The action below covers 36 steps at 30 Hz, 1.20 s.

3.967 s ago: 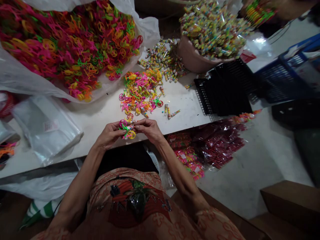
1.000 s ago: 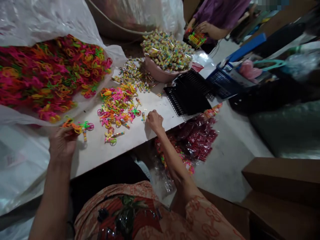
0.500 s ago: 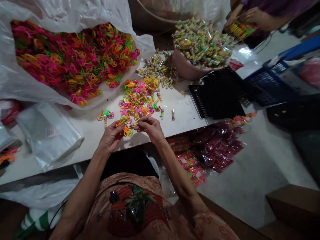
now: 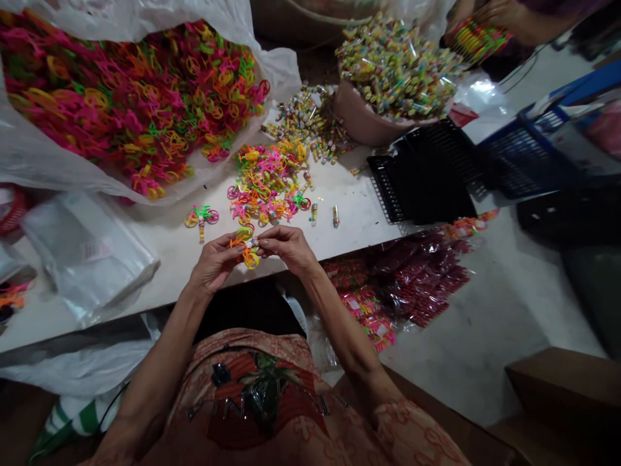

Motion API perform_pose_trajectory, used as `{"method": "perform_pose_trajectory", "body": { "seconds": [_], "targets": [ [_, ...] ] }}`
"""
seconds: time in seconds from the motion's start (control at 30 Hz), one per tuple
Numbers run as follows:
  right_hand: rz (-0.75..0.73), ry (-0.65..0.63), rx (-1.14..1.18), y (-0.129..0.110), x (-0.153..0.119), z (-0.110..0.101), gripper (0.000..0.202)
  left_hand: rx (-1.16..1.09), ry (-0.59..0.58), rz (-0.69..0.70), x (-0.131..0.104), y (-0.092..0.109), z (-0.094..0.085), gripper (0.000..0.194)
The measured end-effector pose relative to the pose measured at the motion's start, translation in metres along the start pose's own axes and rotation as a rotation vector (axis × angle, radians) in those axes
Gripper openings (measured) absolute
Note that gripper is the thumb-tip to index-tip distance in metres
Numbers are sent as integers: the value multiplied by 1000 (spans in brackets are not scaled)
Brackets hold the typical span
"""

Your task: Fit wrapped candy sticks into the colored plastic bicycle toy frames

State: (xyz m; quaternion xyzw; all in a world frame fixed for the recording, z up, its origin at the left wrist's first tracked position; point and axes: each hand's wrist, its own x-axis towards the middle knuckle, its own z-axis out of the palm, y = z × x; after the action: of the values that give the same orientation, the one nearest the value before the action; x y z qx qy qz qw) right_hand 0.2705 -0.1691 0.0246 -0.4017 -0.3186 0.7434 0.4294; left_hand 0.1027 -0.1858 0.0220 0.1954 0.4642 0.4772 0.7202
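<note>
My left hand (image 4: pixel 214 264) pinches a small orange and yellow plastic toy bicycle (image 4: pixel 251 260) above the table's front edge. With closed fingertips my right hand (image 4: pixel 292 250) grips the end of a small candy tube (image 4: pixel 253 243), which lies against the bicycle; their exact joint is hidden by the fingers. Left of the hands lies a green and pink toy bicycle (image 4: pixel 202 215) with a tube on it. Beyond them is a pile of mixed toy bicycles (image 4: pixel 272 171). Two loose tubes lie right of the pile, a yellowish one (image 4: pixel 314 213) and a darker one (image 4: pixel 336 216).
A large plastic sack (image 4: pixel 213 184) of toy bicycles fills the back left. A pink basin (image 4: pixel 356 116) heaped with tubes stands behind black trays (image 4: pixel 427 181). Clear bags (image 4: pixel 92 259) lie left, a blue basket (image 4: pixel 514 155) right. Another person's hands (image 4: pixel 499 16) hold toys.
My right fingertips have moved closer to the bicycle, and less of the tube shows between my hands. The whole view has shifted slightly.
</note>
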Motion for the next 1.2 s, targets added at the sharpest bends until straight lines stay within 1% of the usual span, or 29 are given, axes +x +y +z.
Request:
{"method": "perform_pose_trajectory", "body": {
  "seconds": [0.13, 0.27, 0.37, 0.4, 0.47, 0.57, 0.63, 0.7, 0.77, 0.8, 0.87, 0.93, 1.0, 1.03, 1.07, 1.1, 1.13, 1.2],
  "targets": [
    [21, -5, -52, 1, -2, -3, 34, 10, 80, 47, 1, -7, -1, 42],
    [-69, 29, -116, 5, -5, -2, 32, 94, 142, 121, -1, -8, -2, 45],
    [-107, 39, -146, 13, -7, 0, 31, 176, 184, 173, -1, -7, -2, 46],
    [-115, 46, -157, 16, -8, 0, 30, 195, 189, 181, -1, -8, -2, 46],
    [-153, 100, -203, 22, -8, 1, 27, 232, 195, 190, 1, -9, 0, 47],
    [-221, 183, -341, 25, -3, -2, 21, 294, 192, 197, 8, -11, 5, 48],
    [-239, 182, -420, 20, 5, -9, 20, 331, 149, 210, 14, -9, 9, 52],
    [-271, 179, -510, 12, 13, -24, 23, 401, 123, 290, 22, -3, 10, 56],
    [-373, 265, -682, 0, 18, -48, 24, 533, 156, 428, 32, 7, 6, 54],
    [-430, 337, -795, -7, 18, -62, 24, 612, 184, 495, 37, 13, 1, 51],
    [-516, 519, -1027, -20, 13, -94, 23, 790, 247, 611, 46, 29, -12, 44],
    [-494, 697, -1201, -33, 8, -128, 23, 996, 340, 712, 55, 51, -29, 35],
    [-415, 792, -1352, -42, 10, -158, 24, 1233, 475, 770, 67, 78, -45, 29],
    [-358, 790, -1405, -44, 14, -170, 22, 1344, 541, 768, 74, 93, -52, 28],
    [-342, 767, -1408, -45, 20, -178, 18, 1440, 582, 739, 82, 106, -58, 29],
    [-328, 754, -1413, -45, 25, -182, 16, 1517, 577, 698, 90, 118, -63, 30],
    [-311, 742, -1415, -45, 28, -182, 15, 1567, 535, 675, 99, 127, -67, 30],
    [-286, 739, -1421, -42, 31, -175, 13, 1603, 470, 661, 116, 136, -72, 27]
  ]
}}
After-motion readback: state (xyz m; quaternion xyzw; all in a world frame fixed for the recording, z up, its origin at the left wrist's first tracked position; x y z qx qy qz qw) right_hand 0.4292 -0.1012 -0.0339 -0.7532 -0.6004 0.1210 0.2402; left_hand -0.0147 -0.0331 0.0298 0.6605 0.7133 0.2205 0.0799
